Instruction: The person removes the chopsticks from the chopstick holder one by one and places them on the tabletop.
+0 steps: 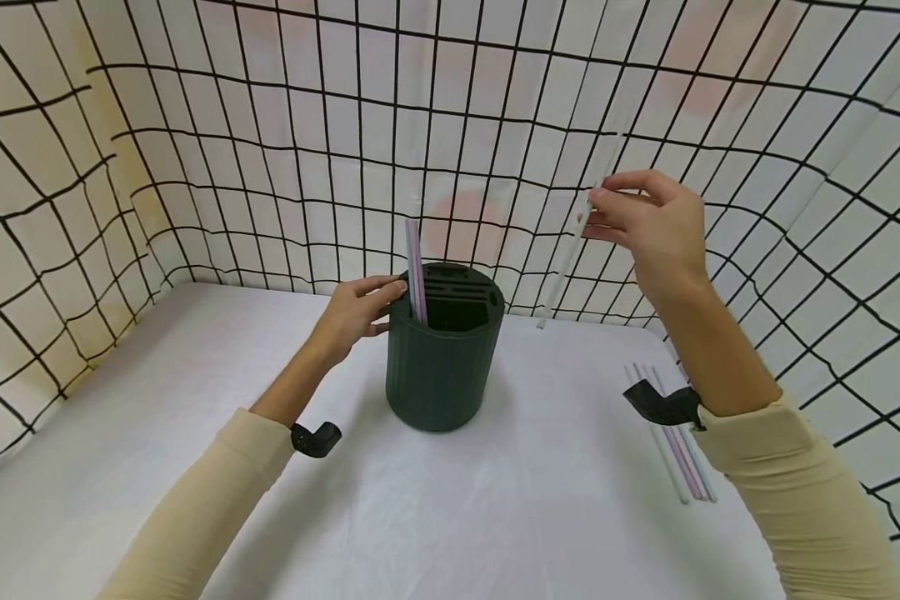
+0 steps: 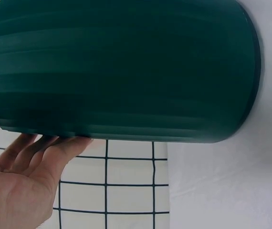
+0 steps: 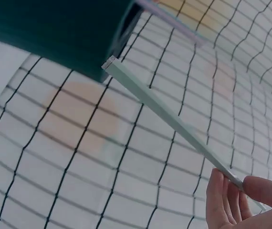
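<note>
A dark green ribbed utensil holder (image 1: 442, 383) stands upright on the white surface, with slots and a larger opening in its top. Several pink and bluish sticks (image 1: 416, 275) stand at the left of that opening. My left hand (image 1: 352, 312) holds the holder by its left rim; in the left wrist view its fingertips (image 2: 81, 142) touch the ribbed side. Up to the right, my right hand (image 1: 648, 225) pinches a pale green stick (image 3: 174, 121) between thumb and fingers. The stick slants, its lower end in the air to the right of the holder.
More pastel sticks (image 1: 692, 475) lie side by side on the white table (image 1: 555, 500) at the right, partly behind the right wrist's black camera mount (image 1: 660, 404). A black wire grid (image 1: 330, 150) over pale sheeting borders the back and both sides.
</note>
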Demonstrator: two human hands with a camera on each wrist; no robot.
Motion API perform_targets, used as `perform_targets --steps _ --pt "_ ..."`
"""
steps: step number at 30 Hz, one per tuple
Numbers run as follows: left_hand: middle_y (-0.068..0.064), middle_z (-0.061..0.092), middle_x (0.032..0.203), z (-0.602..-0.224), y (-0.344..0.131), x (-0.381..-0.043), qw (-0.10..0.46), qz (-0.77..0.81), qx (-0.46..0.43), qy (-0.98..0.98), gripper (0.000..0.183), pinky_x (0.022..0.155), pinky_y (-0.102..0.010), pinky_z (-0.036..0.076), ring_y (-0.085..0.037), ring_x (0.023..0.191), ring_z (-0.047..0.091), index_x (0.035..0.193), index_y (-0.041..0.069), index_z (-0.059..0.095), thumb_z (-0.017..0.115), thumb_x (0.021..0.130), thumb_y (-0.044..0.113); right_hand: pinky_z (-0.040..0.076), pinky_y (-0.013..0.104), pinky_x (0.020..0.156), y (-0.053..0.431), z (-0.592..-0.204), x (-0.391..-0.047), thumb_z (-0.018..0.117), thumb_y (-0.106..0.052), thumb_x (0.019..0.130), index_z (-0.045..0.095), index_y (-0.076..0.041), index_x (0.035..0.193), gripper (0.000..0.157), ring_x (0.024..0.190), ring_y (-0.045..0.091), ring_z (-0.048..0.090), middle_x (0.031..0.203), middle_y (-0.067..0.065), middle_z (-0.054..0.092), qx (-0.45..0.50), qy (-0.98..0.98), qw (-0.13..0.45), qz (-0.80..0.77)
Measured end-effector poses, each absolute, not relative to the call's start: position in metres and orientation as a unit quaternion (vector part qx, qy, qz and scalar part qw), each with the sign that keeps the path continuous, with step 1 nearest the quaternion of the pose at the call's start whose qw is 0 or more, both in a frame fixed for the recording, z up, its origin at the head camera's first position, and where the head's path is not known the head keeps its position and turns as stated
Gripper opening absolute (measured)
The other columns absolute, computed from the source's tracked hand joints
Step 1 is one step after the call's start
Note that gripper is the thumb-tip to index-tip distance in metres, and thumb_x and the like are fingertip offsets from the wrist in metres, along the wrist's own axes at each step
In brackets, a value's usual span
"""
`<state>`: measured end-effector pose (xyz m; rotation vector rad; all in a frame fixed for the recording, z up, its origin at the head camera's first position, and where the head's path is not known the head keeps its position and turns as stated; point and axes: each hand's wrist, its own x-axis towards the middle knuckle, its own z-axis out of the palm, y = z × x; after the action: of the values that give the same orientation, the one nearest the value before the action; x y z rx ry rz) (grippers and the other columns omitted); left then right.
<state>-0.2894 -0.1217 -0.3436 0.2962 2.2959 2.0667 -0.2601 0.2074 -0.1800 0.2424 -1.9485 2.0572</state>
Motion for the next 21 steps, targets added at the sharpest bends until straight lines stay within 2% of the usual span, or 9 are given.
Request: perform_targets --steps 5,12,17,19,21 --pt "-0.013 0.064 0.138 -0.344 -0.124 -0.289 0.020 0.667 0.096 0.739 0.050 0.099 -0.047 0.056 -0.030 0.130 0.061 0.140 0.008 0.060 0.063 0.101 0.039 0.063 0.028 0.075 0.240 -0.196 -0.262 0.083 -0.011 0.084 0.067 0.000 0.109 0.031 0.077 0.020 0.074 0.091 0.007 0.074 0.059 -0.692 0.133 0.707" --pt "-0.013 0.063 0.139 -0.343 -0.123 -0.289 0.019 0.664 0.096 0.742 0.051 0.099 -0.048 0.055 -0.031 0.131 0.060 0.140 0.008 0.060 0.062 0.101 0.040 0.063 0.024 0.074 0.284 -0.220 -0.264 0.083 -0.023 0.086 0.064 0.000 0.122 0.047 0.080 0.014 0.074 0.098 0.000 0.073 0.021 -0.759 0.098 0.643" --pt "-0.013 0.063 0.138 -0.343 -0.122 -0.289 0.020 0.663 0.094 0.743 0.051 0.099 -0.048 0.055 -0.031 0.131 0.060 0.141 0.008 0.059 0.062 0.101 0.041 0.062 0.022 0.076 0.307 -0.239 -0.269 0.079 -0.028 0.090 0.065 -0.005 0.123 0.042 0.081 0.009 0.074 0.101 -0.009 0.072 -0.009 -0.796 0.069 0.601" --pt "-0.013 0.063 0.138 -0.343 -0.123 -0.289 0.019 0.663 0.094 0.742 0.052 0.099 -0.048 0.055 -0.031 0.130 0.060 0.141 0.008 0.059 0.063 0.101 0.040 0.062 0.022 0.077 0.316 -0.248 -0.272 0.077 -0.028 0.092 0.068 -0.008 0.121 0.036 0.081 0.008 0.075 0.099 -0.013 0.073 -0.021 -0.802 0.052 0.595" --pt "-0.014 0.063 0.138 -0.342 -0.123 -0.288 0.019 0.664 0.094 0.742 0.051 0.099 -0.048 0.055 -0.031 0.131 0.060 0.141 0.008 0.059 0.063 0.101 0.040 0.062 0.022 0.077 0.324 -0.258 -0.275 0.075 -0.030 0.093 0.066 -0.008 0.124 0.039 0.081 0.007 0.075 0.095 -0.016 0.074 -0.032 -0.811 0.040 0.582"
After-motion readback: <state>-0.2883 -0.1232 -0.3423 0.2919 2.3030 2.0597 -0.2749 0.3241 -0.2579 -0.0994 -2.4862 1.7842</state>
